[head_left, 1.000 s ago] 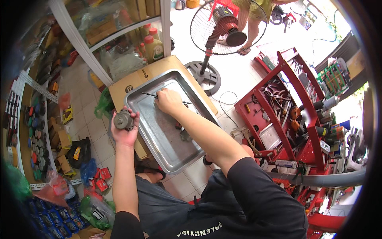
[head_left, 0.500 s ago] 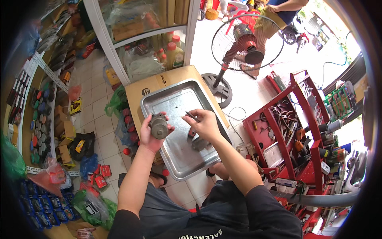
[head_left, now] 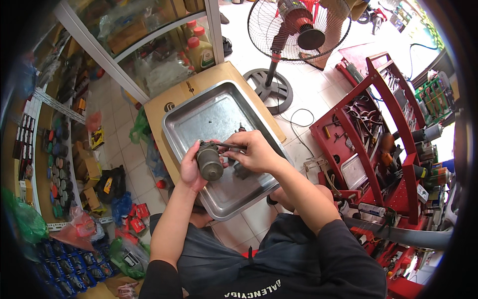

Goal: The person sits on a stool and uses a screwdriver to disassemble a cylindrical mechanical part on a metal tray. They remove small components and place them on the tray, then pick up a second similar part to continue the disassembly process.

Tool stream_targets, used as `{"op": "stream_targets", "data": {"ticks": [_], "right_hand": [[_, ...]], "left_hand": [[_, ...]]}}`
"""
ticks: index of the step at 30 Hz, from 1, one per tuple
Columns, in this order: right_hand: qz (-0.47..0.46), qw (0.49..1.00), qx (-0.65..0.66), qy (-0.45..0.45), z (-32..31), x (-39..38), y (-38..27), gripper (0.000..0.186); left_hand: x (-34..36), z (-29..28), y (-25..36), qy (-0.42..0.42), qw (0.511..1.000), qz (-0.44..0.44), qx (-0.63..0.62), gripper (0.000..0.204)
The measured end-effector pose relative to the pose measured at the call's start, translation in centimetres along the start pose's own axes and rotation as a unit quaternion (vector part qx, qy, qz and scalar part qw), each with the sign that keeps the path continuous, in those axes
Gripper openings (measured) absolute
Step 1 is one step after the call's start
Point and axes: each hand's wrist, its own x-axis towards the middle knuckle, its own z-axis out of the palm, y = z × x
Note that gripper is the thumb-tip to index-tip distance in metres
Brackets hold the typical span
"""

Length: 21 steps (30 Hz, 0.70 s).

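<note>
My left hand [head_left: 188, 171] is wrapped round a dull grey cylindrical motor [head_left: 210, 164], which looks like a small starter motor. Its rounded end points toward me. My right hand [head_left: 259, 151] pinches a slim dark tool [head_left: 230, 146] whose kind I cannot make out. The tool lies across the motor's far end, where it seems to touch. Both hands are above a shallow metal tray [head_left: 194, 122]. Partly hidden under my right hand, a dark metal part [head_left: 242, 172] lies in the tray. Another small dark part [head_left: 241, 128] shows just beyond my fingers.
The tray rests on a cardboard box [head_left: 155, 119]. Beyond stand a pedestal fan [head_left: 299, 35] and a glass-fronted cabinet [head_left: 217, 45] with bottles. A red tool cart [head_left: 343, 144] full of tools is at right. Shelves of parts [head_left: 59, 169] line the left.
My right hand has come left and brought the slim tool against the motor's far end. The motor stays in my left hand. The whole view has shifted a little.
</note>
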Motion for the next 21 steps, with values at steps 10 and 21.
{"op": "stream_targets", "data": {"ticks": [10,21], "right_hand": [[-0.121,0.973,-0.193,-0.024,0.0,0.4,1.4,0.022],[-0.247,0.916,-0.313,-0.044,0.0,-0.1,0.9,0.036]], "left_hand": [[0.0,-0.2,0.3,0.016,0.998,-0.024,0.047,0.052],[-0.4,-1.3,0.6,0.049,0.996,-0.035,0.064,0.047]]}}
